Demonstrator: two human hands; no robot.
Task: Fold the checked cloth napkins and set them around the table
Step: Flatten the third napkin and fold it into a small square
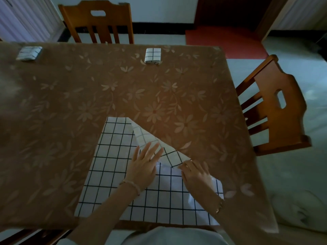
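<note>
**Corner fold under way, near edge of table**

The white black-checked cloth napkin lies flat at the near edge of the brown flower-patterned tablecloth, its far right corner turned in over the middle. I judge it thin, limp and light. It is likely to slide on the cloth, so it is best taken at corners and hems. My left hand lies palm down, fingers straight, pressing the flap. My right hand pinches the flap's tip, wrist low. Two folded checked napkins sit along the far edge.
</note>
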